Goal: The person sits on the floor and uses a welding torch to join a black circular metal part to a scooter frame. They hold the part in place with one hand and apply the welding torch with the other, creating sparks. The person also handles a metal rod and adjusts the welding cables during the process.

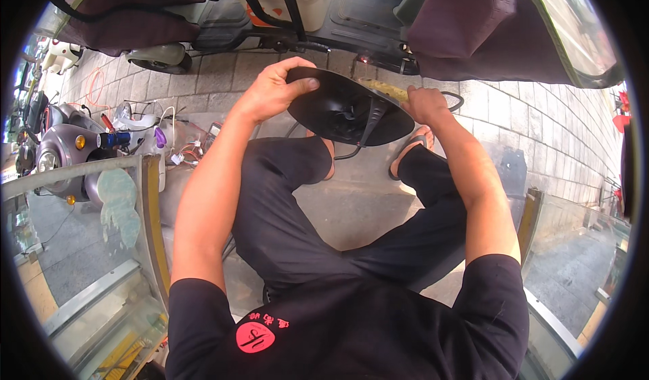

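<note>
We've got a dark-draped vehicle [358, 25] parked at 12 o'clock, a purplish scooter [62, 142] around 9, glass panels [574, 245] roughly 8 and 4, plus paving [534, 106] near 2.

So the dish-shaped piece [324, 103] is up between the left hand [277, 89], on its left edge, and the right hand [427, 105], by its right end. Parked vehicle [362, 15] straight ahead beyond it, scooter [64, 147] off left, wires [189, 151] between that and the left leg [277, 191], glass panels [71, 238] both sides.

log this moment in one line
left hand: grips rim of round black part | right hand: at yellow piece beside it, grip unclear | scooter: at left
</note>
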The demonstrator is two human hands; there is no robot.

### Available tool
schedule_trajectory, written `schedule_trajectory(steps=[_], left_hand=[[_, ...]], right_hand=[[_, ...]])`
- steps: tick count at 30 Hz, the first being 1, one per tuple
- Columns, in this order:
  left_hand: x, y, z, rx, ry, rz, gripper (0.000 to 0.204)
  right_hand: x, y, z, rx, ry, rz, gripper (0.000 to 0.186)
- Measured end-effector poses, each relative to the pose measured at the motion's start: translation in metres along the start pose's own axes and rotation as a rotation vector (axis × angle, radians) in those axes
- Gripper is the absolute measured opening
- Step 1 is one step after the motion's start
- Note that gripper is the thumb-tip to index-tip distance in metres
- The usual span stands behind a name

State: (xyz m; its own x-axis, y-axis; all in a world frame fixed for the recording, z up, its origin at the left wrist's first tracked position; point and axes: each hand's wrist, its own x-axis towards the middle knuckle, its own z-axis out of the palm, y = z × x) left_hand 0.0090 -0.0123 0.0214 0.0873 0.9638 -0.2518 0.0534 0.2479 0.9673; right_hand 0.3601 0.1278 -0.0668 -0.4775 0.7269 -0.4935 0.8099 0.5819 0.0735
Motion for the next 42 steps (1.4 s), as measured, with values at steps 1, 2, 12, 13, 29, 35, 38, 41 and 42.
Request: schedule_trajectory(steps=[1, 2, 12, 13, 29, 35, 38, 41, 42], left_hand=[[0.000, 0.001, 0.001, 0.005, 0.004, 0.001, 0.022], [0.000, 0.001, 0.002, 0.011, 0.007, 0.007, 0.022], [0.002, 0.001, 0.002, -0.006, -0.005, 0.023, 0.024], [0.002, -0.003, 0.000, -0.015, -0.004, 0.046, 0.024], [0.001, 0.000, 0.003, 0.042, -0.021, -0.015, 0.021], [0.001, 0.000, 0.002, 0.032, -0.025, -0.018, 0.021], [0.001, 0.002, 0.002, 0.026, -0.024, -0.021, 0.021], [0.001, 0.001, 0.003, 0.021, -0.025, -0.003, 0.021], [0.001, 0.000, 0.003, 0.022, -0.027, -0.009, 0.021]], right_hand=[[0.000, 0.000, -0.001, 0.000, -0.003, 0.005, 0.044], [0.001, 0.000, -0.001, 0.002, -0.006, 0.005, 0.044], [0.006, 0.002, 0.003, -0.116, -0.031, -0.009, 0.051], [0.005, 0.000, 0.002, -0.131, -0.040, -0.011, 0.052], [-0.003, 0.006, 0.006, -0.054, 0.049, -0.049, 0.045], [-0.002, 0.004, 0.002, -0.054, 0.020, -0.025, 0.045], [-0.002, 0.003, 0.001, -0.053, 0.011, -0.016, 0.045], [-0.001, 0.004, 0.004, -0.051, 0.017, -0.012, 0.045], [-0.001, 0.005, 0.004, -0.050, 0.015, -0.011, 0.045]])
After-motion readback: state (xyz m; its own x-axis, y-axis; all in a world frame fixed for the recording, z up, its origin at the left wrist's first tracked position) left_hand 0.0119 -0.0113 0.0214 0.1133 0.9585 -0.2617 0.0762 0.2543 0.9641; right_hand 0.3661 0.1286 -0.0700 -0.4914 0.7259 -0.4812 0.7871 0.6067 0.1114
